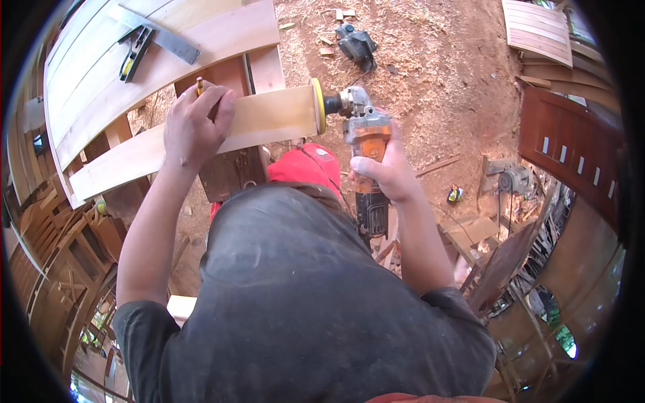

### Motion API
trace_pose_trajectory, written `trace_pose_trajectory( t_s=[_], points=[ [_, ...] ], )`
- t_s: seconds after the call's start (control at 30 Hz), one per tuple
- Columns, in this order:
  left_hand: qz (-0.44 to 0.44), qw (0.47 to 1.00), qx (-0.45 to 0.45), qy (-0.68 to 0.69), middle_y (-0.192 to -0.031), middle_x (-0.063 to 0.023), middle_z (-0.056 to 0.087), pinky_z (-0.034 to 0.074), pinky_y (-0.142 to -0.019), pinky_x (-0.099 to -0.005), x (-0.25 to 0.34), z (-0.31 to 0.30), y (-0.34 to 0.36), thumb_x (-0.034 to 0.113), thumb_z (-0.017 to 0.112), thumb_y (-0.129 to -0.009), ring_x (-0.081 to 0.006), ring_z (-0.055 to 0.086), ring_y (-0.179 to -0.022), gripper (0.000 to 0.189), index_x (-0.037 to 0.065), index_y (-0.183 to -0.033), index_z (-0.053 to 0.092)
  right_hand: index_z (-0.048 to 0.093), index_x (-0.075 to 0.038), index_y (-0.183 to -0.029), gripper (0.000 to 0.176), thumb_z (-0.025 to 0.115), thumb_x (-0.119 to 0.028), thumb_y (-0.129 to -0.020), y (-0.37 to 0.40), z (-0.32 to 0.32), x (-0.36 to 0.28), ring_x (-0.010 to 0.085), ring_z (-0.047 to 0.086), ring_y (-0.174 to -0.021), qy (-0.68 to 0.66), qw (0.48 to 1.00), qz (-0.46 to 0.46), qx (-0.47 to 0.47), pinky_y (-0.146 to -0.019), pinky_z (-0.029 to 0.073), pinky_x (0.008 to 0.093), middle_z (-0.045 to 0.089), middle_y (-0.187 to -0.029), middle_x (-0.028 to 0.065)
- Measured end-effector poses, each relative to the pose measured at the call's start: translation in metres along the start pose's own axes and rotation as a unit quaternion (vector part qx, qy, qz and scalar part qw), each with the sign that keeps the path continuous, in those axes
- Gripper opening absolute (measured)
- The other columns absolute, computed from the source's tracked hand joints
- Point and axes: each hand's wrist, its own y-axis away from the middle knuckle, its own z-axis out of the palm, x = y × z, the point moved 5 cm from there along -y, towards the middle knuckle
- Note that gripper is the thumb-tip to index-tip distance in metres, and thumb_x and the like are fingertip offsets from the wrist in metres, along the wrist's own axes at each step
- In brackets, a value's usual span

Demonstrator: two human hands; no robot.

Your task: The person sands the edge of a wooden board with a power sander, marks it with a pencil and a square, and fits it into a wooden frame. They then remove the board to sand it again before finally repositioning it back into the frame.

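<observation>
My right hand (386,168) is wrapped round the orange and black body of an angle grinder (371,144). The grinder carries a yellow-edged sanding disc (318,106), whose face is right at the end of a pale wooden board (269,119). My left hand (195,127) presses down on that board with its fingers curled, and a pencil (199,86) sticks up from between them. The board lies across a dark wooden support (235,171), its left end beside a larger panel of planks.
On the plank panel (87,87) lies a combination square (158,37). A dark power tool (356,47) sits on the shaving-covered ground (430,80), with a tape measure (455,194) farther right. Stacked wood lines the left, and a reddish-brown panel (564,148) stands at right.
</observation>
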Motion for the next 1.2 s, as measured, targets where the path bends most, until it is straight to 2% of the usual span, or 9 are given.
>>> trace_pose_trajectory(
  t_s=[0.4,0.57,0.67,0.77,0.83,0.93,1.0,1.1,1.2],
  points=[
    [-0.008,1.000,0.008,0.015,-0.088,-0.0144,0.072,0.058,-0.076,-0.0493,0.001,-0.003,0.002,0.023,0.071,-0.100,-0.0372,0.071,-0.083,0.017,0.007,-0.097,0.077,0.018,-0.015,-0.164,0.105,0.081,-0.011,-0.080,-0.003,0.002,0.000,0.0223,0.068,-0.083,-0.004,1.000,-0.029,0.000,-0.073,0.064,0.0419,0.055,-0.125,0.0144],
    [0.014,1.000,0.001,-0.007,-0.093,-0.0116,0.073,0.058,-0.081,-0.0465,0.002,0.000,0.002,0.026,0.074,-0.099,-0.0335,0.072,-0.091,0.019,0.007,-0.099,0.076,0.021,-0.008,-0.161,0.103,0.083,-0.011,-0.078,-0.011,-0.014,0.021,0.0215,0.067,-0.099,-0.029,0.998,-0.008,0.048,-0.083,0.063,0.0385,0.058,-0.125,0.0127],
    [0.063,0.998,0.019,0.006,-0.112,-0.0131,0.073,0.055,-0.093,-0.0487,0.062,0.006,-0.009,0.048,0.090,-0.081,-0.0347,0.069,-0.100,0.047,0.007,-0.102,0.077,0.028,-0.008,-0.155,0.094,0.083,-0.011,-0.078,-0.015,-0.033,0.024,0.0194,0.067,-0.099,-0.038,0.994,-0.023,0.105,-0.086,0.062,0.0378,0.060,-0.122,0.0106],
    [0.044,0.992,-0.073,-0.094,-0.108,-0.0167,0.072,0.055,-0.086,-0.0470,0.101,0.035,-0.036,0.043,0.080,-0.089,-0.0366,0.071,-0.094,0.041,0.005,-0.105,0.077,0.035,-0.009,-0.147,0.083,0.082,-0.009,-0.079,-0.024,-0.056,0.007,0.0177,0.066,-0.100,-0.020,0.981,-0.133,0.141,-0.085,0.062,0.0363,0.061,-0.119,0.0085],
    [0.034,0.993,-0.095,-0.054,-0.098,-0.0184,0.072,0.057,-0.083,-0.0505,0.098,0.063,-0.055,0.038,0.075,-0.092,-0.0388,0.073,-0.086,0.036,0.007,-0.109,0.076,0.036,-0.009,-0.147,0.080,0.079,-0.008,-0.080,-0.021,-0.059,-0.012,0.0203,0.069,-0.092,-0.019,0.972,-0.152,0.178,-0.078,0.063,0.0369,0.061,-0.118,0.0097],
    [0.010,0.997,-0.036,0.070,-0.093,-0.0212,0.074,0.059,-0.083,-0.0542,0.104,0.060,-0.062,0.040,0.073,-0.093,-0.0420,0.074,-0.082,0.038,0.009,-0.115,0.077,0.035,-0.010,-0.147,0.078,0.077,-0.007,-0.081,-0.010,-0.047,-0.043,0.0235,0.070,-0.081,-0.077,0.958,-0.183,0.207,-0.071,0.063,0.0390,0.061,-0.118,0.0120],
    [0.007,0.983,-0.108,0.149,-0.094,-0.0249,0.076,0.061,-0.084,-0.0557,0.135,0.057,-0.044,0.044,0.072,-0.095,-0.0438,0.076,-0.088,0.042,0.011,-0.120,0.077,0.032,-0.011,-0.149,0.080,0.075,-0.005,-0.081,-0.014,-0.046,-0.047,0.0250,0.069,-0.076,-0.113,0.955,-0.190,0.199,-0.068,0.063,0.0407,0.061,-0.114,0.0135],
    [-0.034,0.849,-0.491,0.194,-0.091,-0.0195,0.078,0.059,-0.085,-0.0475,0.174,0.072,-0.003,0.071,0.069,-0.096,-0.0342,0.077,-0.087,0.067,0.008,-0.116,0.079,0.023,-0.016,-0.156,0.091,0.073,-0.002,-0.081,-0.015,-0.031,-0.058,0.0268,0.069,-0.073,-0.168,0.942,-0.214,0.194,-0.064,0.063,0.0418,0.062,-0.104,0.0152],
    [-0.126,0.785,-0.482,0.367,-0.090,-0.0073,0.077,0.057,-0.082,-0.0396,0.168,0.099,0.019,0.075,0.069,-0.095,-0.0193,0.074,-0.085,0.071,0.006,-0.110,0.080,0.018,-0.019,-0.161,0.098,0.072,-0.002,-0.081,-0.022,-0.020,-0.069,0.0265,0.069,-0.073,-0.174,0.941,-0.229,0.178,-0.064,0.063,0.0421,0.060,-0.112,0.0166]
  ],
)
